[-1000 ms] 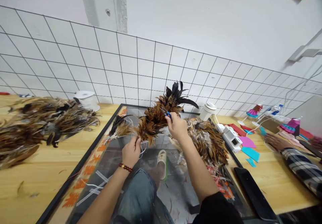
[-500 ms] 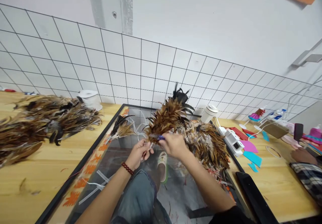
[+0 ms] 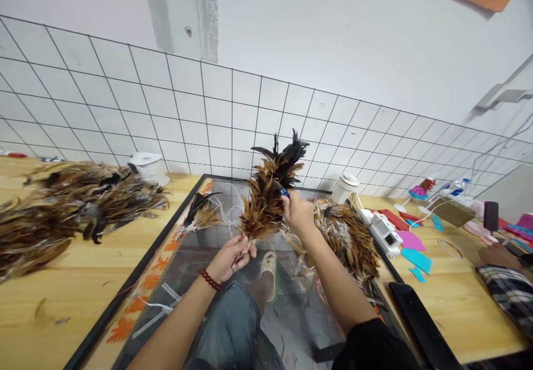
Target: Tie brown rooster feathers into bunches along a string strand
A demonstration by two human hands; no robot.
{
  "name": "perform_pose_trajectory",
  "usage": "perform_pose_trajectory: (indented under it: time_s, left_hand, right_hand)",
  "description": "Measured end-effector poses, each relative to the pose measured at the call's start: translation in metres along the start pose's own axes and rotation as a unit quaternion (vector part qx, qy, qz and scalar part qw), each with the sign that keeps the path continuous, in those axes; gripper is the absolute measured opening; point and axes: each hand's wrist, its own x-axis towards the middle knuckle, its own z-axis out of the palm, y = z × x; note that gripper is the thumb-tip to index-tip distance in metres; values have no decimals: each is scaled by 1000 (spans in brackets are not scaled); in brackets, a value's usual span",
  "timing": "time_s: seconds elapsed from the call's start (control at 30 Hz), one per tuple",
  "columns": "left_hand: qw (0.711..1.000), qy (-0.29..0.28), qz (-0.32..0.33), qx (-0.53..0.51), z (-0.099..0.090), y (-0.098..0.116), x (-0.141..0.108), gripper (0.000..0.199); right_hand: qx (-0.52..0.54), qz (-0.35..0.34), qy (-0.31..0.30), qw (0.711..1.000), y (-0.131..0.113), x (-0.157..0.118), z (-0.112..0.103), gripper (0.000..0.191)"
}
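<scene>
My left hand (image 3: 231,256) is closed around the lower end of a feather duster (image 3: 263,208), a thick bundle of brown feathers with black tips, held upright over the glass tabletop. In my right hand (image 3: 301,216) is a small blue-handled tool (image 3: 285,192); its thin tip lies among the feathers at the duster's right side, and its exact kind is hidden. Behind my right forearm lies a heap of loose brown feathers (image 3: 347,242). A small black and tan feather tuft (image 3: 202,213) rests on the glass left of the duster.
Feather bundles (image 3: 112,192) cover the left wooden table beside a white spool (image 3: 149,168). Right of the glass stand a white lidded cup (image 3: 346,187), a power strip (image 3: 385,232) and a long black object (image 3: 422,323). Another person's sleeve (image 3: 506,292) is at far right, near coloured pieces.
My right hand has moved up and away from my left hand, along the duster, with the blue-handled tool. The duster now stands more upright. My left hand has stayed at its base.
</scene>
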Motion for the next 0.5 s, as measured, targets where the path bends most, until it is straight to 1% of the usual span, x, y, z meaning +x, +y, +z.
perform_pose_trajectory:
  time_s: [0.07, 0.17, 0.23, 0.27, 0.3, 0.33, 0.37, 0.4, 0.43, 0.47, 0.5]
  left_hand:
    - [1000, -10, -1, -17, -2, 0, 0, 43]
    - [998, -29, -1, -47, -4, 2, -1, 46]
    - [997, -34, 4, -63, -3, 4, -2, 44]
    - [997, -36, 4, -68, -2, 6, -3, 43]
    - [997, -39, 2, -73, -1, 7, -3, 45]
    - [996, -43, -3, -77, -1, 7, -4, 48]
    - [996, -49, -9, -79, -1, 8, -4, 52]
    - [995, -54, -14, -80, -1, 8, -4, 54]
    - [995, -58, -17, -78, -1, 8, -4, 53]
    - [995, -60, -19, -74, -2, 7, -4, 49]
    - [996, -61, -20, -69, -3, 6, -5, 45]
  right_hand:
    - [22, 66, 47, 996, 12, 8, -4, 41]
    - [81, 150, 125, 977, 35, 24, -16, 44]
    - [132, 173, 150, 964, 46, 26, -20, 43]
    - [147, 166, 149, 964, 47, 22, -20, 42]
    - [150, 141, 141, 969, 46, 16, -17, 40]
    - [144, 99, 127, 976, 42, 7, -13, 38]
    - [132, 36, 106, 985, 36, -4, -7, 35]
    - [113, -47, 78, 989, 28, -15, -1, 33]
    - [92, -141, 43, 985, 19, -25, 6, 31]
    - [67, -233, 3, 970, 10, -33, 12, 31]
    - [42, -308, -36, 950, 2, -39, 16, 31]
